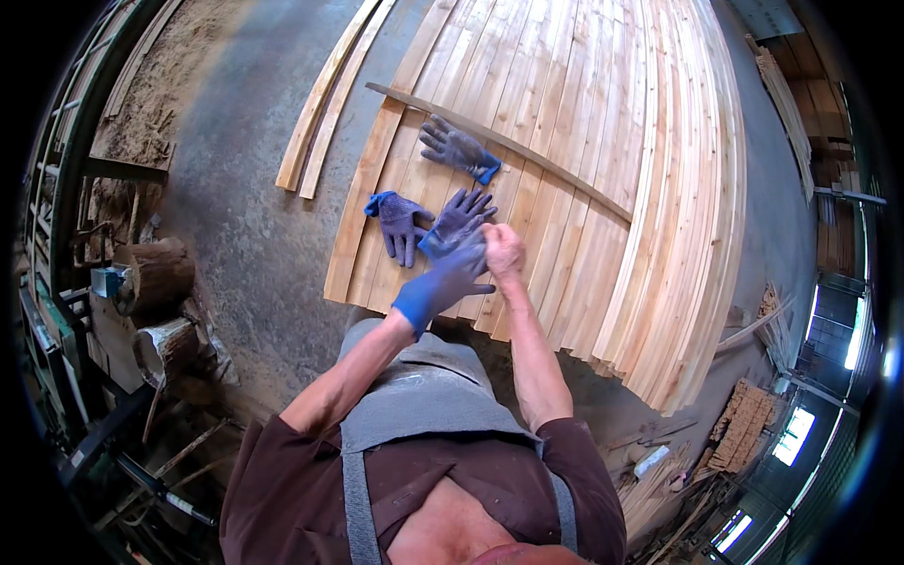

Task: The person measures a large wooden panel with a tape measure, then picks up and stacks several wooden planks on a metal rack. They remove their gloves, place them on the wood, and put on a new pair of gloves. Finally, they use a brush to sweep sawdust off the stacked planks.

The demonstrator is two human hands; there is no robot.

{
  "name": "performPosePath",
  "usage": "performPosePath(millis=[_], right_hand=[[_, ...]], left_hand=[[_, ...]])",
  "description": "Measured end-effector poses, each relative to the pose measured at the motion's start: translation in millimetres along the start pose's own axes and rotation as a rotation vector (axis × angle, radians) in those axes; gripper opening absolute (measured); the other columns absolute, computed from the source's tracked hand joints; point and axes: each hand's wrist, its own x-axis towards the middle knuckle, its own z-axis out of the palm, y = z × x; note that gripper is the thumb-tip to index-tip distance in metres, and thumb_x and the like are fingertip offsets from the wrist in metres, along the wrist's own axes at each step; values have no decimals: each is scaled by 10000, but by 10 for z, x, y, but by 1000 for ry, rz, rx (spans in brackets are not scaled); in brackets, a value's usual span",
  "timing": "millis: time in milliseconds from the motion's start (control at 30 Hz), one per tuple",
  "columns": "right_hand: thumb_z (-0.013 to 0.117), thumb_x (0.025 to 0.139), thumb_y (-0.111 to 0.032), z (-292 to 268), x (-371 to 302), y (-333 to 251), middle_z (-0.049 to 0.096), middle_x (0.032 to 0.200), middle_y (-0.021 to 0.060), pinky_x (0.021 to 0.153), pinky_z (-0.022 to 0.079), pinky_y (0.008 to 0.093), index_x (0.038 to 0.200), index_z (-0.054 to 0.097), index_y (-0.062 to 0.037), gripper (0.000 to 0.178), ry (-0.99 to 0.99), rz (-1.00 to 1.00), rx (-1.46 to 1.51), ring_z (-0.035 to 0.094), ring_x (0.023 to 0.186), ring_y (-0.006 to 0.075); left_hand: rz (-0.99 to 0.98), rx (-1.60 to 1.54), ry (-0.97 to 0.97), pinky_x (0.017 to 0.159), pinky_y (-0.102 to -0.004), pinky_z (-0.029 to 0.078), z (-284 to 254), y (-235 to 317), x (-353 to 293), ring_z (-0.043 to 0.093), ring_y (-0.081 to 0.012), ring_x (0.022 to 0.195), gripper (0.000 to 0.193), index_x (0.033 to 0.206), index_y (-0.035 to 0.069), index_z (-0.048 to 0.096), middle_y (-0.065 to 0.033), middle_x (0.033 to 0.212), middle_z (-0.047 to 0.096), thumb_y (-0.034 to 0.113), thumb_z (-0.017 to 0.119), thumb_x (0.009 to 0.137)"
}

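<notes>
My left hand (444,281) wears a blue work glove, its fingers spread and holding nothing. The bare right hand (505,252) is closed at the fingertips of that glove, seemingly pinching one of them. Just beyond the left hand lies a loose glove (460,218), partly covered by it. Another dark blue glove (399,224) with a bright blue cuff rests to its left, fingers pointing toward me. Farther off, a greyer glove (456,151) lies flat against a thin wooden strip (508,143). All three loose gloves are on a stack of pale planks (565,240).
Two separate boards (330,94) lie on the concrete floor (245,179) to the left of the stack. Cut logs (158,273) and a green metal frame (66,311) stand at far left. Scrap wood (744,424) is piled at lower right.
</notes>
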Motion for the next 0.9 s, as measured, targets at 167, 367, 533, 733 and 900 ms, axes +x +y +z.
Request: performPosePath(millis=[167, 367, 533, 733, 900], right_hand=[[610, 908, -335, -621, 538, 679, 619, 678, 190, 611, 469, 441, 777, 641, -42, 322, 237, 62, -191, 619, 634, 324], [625, 934, -339, -1192, 1038, 12, 617, 614, 66, 458, 452, 315, 755, 619, -18, 368, 281, 149, 248, 618, 545, 165], [584, 930, -204, -1239, 767, 645, 669, 774, 48, 404, 441, 224, 956, 614, -76, 134, 157, 555, 188, 635, 564, 110], [704, 857, -283, 407, -609, 893, 641, 755, 51, 531, 511, 280, 955, 598, -25, 295, -275, 451, 197, 637, 612, 137], [744, 803, -322, 1134, -691, 624, 602, 690, 34, 557, 478, 304, 819, 589, -13, 346, -156, 444, 121, 585, 618, 125]], left_hand=[[-160, -68, -37, 955, -350, 494, -214, 299, -621, 604, -254, 1165, 464, 1420, -3, 411, -177, 1315, 578, 214, 476, 1015], [8, 293, 261, 765, -306, 540, -973, 244, -72, 688, -184, 895, 384, 1285, -8, 552, -121, 1087, 699, 247, 487, 1006], [224, 688, 436, 690, -283, 501, -1597, 429, 608, 671, -157, 844, 283, 1083, -22, 654, -113, 939, 710, 215, 556, 962], [-54, 1158, 789, 873, -424, 494, -2173, 508, 1246, 669, -326, 982, 501, 1035, 9, 692, -189, 997, 707, 480, 607, 887], [-291, 1050, 640, 702, -404, 533, -2252, 474, 1398, 687, -272, 754, 468, 965, 4, 679, -188, 904, 693, 464, 642, 884]])
